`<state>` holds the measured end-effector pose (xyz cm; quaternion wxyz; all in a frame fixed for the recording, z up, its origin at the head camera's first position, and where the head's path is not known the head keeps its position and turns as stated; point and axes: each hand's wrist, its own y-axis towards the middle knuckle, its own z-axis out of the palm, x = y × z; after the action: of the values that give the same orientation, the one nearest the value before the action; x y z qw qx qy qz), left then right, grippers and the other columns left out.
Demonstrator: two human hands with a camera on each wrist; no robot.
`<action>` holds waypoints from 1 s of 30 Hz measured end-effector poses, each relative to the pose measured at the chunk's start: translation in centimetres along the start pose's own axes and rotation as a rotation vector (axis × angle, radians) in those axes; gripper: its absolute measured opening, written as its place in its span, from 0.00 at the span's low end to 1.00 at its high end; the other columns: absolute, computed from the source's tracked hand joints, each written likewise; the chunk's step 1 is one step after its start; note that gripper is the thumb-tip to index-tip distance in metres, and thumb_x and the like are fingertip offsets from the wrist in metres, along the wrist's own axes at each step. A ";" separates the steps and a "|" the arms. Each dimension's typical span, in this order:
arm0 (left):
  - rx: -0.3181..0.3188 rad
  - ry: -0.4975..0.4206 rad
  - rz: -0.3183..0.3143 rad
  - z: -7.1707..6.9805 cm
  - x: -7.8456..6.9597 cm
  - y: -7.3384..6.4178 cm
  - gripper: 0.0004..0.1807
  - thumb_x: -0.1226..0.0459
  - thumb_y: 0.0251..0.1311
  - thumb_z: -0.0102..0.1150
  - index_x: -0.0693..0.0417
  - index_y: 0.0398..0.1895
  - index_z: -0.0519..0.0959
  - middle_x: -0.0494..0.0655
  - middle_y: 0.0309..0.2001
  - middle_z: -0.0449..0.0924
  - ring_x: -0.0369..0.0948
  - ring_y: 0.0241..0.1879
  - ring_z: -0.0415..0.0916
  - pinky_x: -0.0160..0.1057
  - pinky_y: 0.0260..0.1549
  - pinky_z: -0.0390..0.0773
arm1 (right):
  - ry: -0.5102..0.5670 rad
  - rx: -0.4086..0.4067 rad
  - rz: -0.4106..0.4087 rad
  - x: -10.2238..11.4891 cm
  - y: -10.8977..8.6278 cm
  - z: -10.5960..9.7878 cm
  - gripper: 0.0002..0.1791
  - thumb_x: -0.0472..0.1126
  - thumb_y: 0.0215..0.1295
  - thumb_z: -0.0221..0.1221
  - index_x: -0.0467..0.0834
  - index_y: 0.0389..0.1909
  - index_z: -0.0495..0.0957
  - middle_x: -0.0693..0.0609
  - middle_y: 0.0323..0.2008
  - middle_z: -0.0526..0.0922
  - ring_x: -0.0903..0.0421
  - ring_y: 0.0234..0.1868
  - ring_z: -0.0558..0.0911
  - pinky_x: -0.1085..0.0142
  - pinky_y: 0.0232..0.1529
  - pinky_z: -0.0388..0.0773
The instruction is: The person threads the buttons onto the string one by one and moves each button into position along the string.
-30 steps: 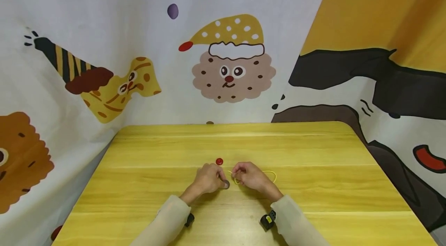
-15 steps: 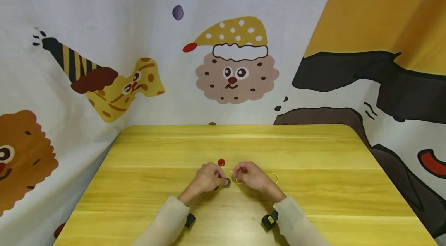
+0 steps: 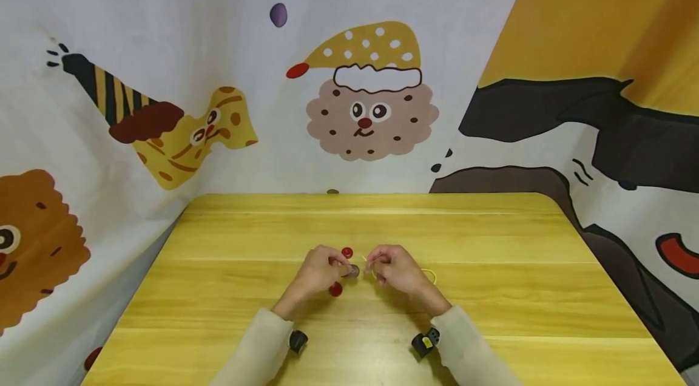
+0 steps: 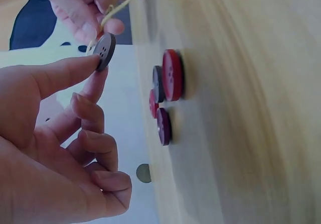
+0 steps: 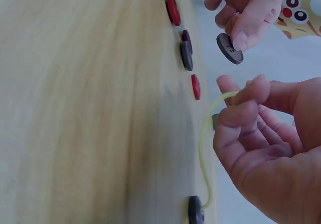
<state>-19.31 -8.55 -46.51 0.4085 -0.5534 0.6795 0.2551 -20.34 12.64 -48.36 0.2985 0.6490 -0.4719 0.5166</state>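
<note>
Now that nearer red button (image 3: pixel 335 290) lies uncovered | left fingers (image 4: pixel 70 73) pinch dark button (image 4: pixel 105 51) | right fingers (image 5: pixel 257 89), yellow cord (image 5: pixel 202 146)

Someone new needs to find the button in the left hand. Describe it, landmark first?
Start at the wooden table and find the left hand near its middle. Pinched there is a round, dark grey button with small holes. Unlike the other buttons, it alone is held in a hand.
</note>
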 end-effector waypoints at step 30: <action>-0.162 -0.088 -0.053 -0.7 -0.5 0.2 0.04 0.63 0.62 0.63 0.51 0.31 0.85 0.46 0.22 0.72 0.36 0.14 0.61 0.32 0.13 0.61 | -0.093 -0.113 0.003 2.3 -0.8 -1.4 0.07 0.31 0.66 0.59 0.34 0.39 0.85 0.42 0.34 0.86 0.48 0.31 0.79 0.71 0.23 0.69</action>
<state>-19.66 -8.79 -45.75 0.3983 -0.5906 0.6234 0.3223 -20.14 13.46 -45.64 0.3117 0.6539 -0.5145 0.4589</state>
